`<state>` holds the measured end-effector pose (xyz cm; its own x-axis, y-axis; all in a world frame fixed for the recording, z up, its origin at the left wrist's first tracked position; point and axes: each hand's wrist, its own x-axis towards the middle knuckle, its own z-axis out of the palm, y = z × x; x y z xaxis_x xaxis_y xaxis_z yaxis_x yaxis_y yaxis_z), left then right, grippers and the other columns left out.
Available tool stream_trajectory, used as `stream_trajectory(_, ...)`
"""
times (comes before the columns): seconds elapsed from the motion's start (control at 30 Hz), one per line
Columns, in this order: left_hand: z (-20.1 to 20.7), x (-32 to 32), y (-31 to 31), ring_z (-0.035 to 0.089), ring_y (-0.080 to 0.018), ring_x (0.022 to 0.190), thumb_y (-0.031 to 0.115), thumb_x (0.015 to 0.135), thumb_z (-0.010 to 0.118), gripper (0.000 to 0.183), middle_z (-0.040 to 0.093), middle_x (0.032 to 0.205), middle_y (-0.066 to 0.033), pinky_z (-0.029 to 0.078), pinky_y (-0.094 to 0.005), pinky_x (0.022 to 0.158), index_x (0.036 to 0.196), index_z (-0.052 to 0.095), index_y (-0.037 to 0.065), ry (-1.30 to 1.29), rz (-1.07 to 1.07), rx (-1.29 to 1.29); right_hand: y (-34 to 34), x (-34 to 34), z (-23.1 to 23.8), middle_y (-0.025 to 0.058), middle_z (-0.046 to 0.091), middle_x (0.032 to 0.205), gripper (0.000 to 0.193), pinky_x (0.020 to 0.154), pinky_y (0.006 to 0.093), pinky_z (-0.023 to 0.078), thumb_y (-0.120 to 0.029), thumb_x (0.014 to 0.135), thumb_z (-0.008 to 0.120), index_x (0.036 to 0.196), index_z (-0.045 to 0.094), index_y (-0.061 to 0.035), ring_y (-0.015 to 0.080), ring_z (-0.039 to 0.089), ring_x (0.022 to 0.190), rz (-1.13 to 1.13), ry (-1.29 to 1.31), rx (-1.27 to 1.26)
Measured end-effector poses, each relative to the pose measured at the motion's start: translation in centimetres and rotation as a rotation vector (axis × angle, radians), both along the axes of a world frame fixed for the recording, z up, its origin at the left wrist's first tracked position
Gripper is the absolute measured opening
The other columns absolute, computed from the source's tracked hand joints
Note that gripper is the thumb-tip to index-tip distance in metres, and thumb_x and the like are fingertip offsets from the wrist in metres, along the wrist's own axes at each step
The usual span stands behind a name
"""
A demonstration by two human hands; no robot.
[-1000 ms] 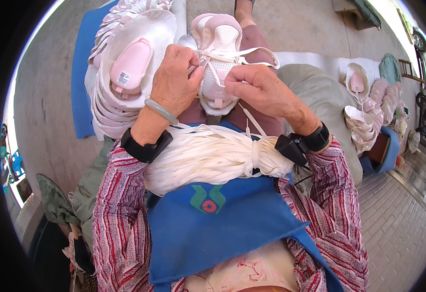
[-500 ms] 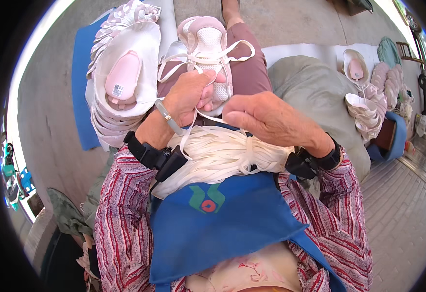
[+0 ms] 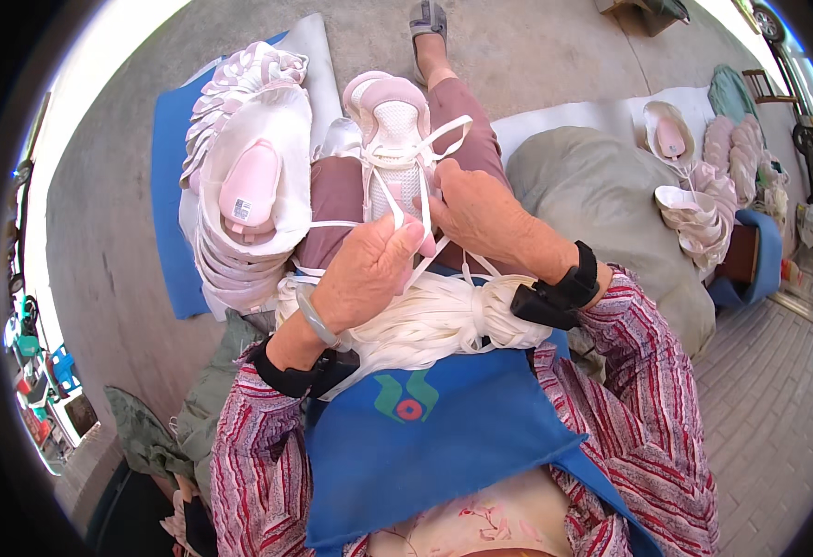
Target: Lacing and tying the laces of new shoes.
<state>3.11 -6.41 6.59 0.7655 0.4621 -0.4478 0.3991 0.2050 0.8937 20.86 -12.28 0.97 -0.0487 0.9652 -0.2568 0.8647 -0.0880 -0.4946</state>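
A pink and white sneaker upper (image 3: 393, 125) lies across my lap, its mesh tongue facing up. A white shoelace (image 3: 436, 147) is threaded through it, with one loop standing out at the right. Below the tongue, my left hand (image 3: 376, 265) is closed, pinching a stretch of the lace between thumb and fingers. My right hand (image 3: 485, 215) is at the upper's right edge, with curled fingers on the lace; its fingertips are partly hidden. Under my wrists, a thick bundle of white laces (image 3: 425, 316) rests on my blue apron (image 3: 434, 446).
Left of my lap stands a stack of nested white uppers (image 3: 212, 251) with a pink insole (image 3: 251, 186) on top, over a blue mat (image 3: 173, 186). A grey-green sack (image 3: 592, 204) bulges at my right. Beyond it are more pale uppers (image 3: 699, 218) and a blue container (image 3: 754, 265).
My left hand has come down toward me from the upper, drawing lace along. My right hand has moved up to the upper's right edge. The view has shifted slightly.
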Motion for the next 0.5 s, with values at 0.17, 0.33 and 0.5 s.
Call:
stream_trajectory(0.17,0.0,-0.5,-0.3,0.043,-0.0057,0.054,0.037,0.099,0.041,0.039,0.044,0.057,0.002,0.039,-0.0208,0.051,0.087,0.057,0.004,-0.112,0.057,-0.067,1.5,0.8,-2.3,0.0201,0.058,0.075,0.017,0.058,0.0393,0.052,-0.011,0.079,0.054,0.08,0.059,0.005,0.0323,0.065,0.066,-0.019,-0.167,0.088)
stream_trajectory(0.33,4.0,0.9,-1.4,0.045,-0.0082,0.054,0.035,0.099,0.042,0.037,0.049,0.062,0.0,0.041,-0.0229,0.05,0.086,0.056,0.004,-0.123,-0.106,-0.145,4.9,3.1,-5.6,0.0246,0.06,0.077,0.018,0.058,0.0415,0.051,-0.012,0.08,0.054,0.078,0.059,0.0051,0.0359,0.064,0.069,-0.072,-0.136,0.2)
stream_trajectory(0.5,8.4,0.6,-3.2,0.051,-0.0092,0.054,0.032,0.1,0.038,0.035,0.049,0.062,-0.002,0.042,-0.0239,0.05,0.09,0.055,0.004,-0.246,-0.446,-0.024,3.0,2.8,-2.8,0.0257,0.062,0.072,0.023,0.055,0.0409,0.051,-0.017,0.082,0.056,0.08,0.061,0.0049,0.0362,0.064,0.062,0.048,-0.016,0.275)
